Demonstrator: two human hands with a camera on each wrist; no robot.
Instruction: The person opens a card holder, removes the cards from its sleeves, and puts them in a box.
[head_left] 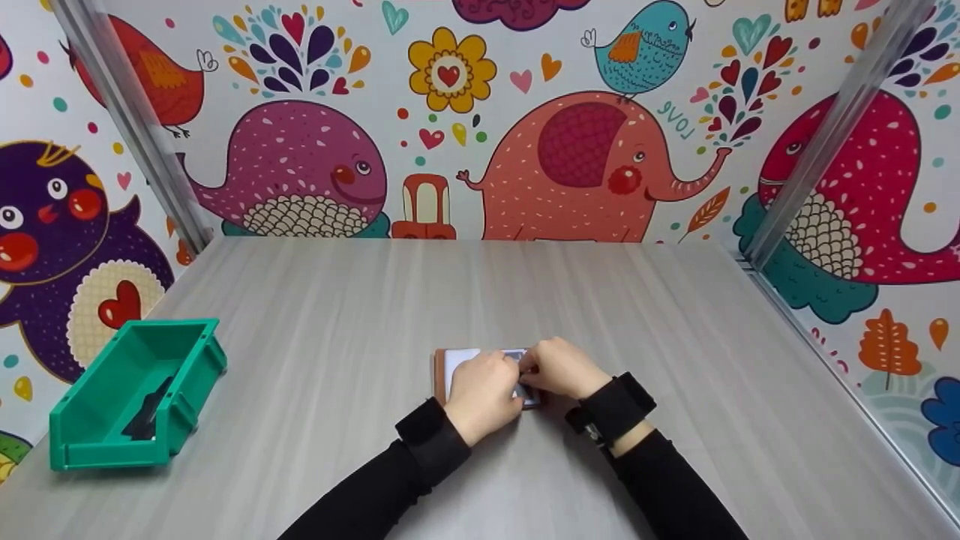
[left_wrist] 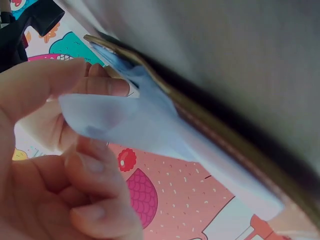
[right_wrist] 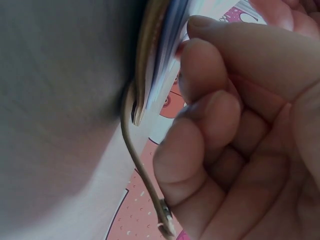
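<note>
A small brown card holder (head_left: 439,379) lies open on the table, with pale, thin sleeves inside. Seen from the left wrist, its cover (left_wrist: 235,150) runs diagonally and one whitish translucent sleeve (left_wrist: 125,117) is lifted away from it. My left hand (head_left: 486,390) pinches that sleeve between thumb and fingers. At the holder's right side, my right hand (head_left: 566,367) has its fingers curled, thumb and forefinger pinching at the edge of the sleeves (right_wrist: 172,35). Below those fingers a narrow strap (right_wrist: 140,162) with a metal snap sticks out from the cover.
A green plastic bin (head_left: 112,454) stands at the table's left, with a black object (head_left: 150,411) in it. Metal posts and walls printed with cartoon animals border the grey table (head_left: 337,315).
</note>
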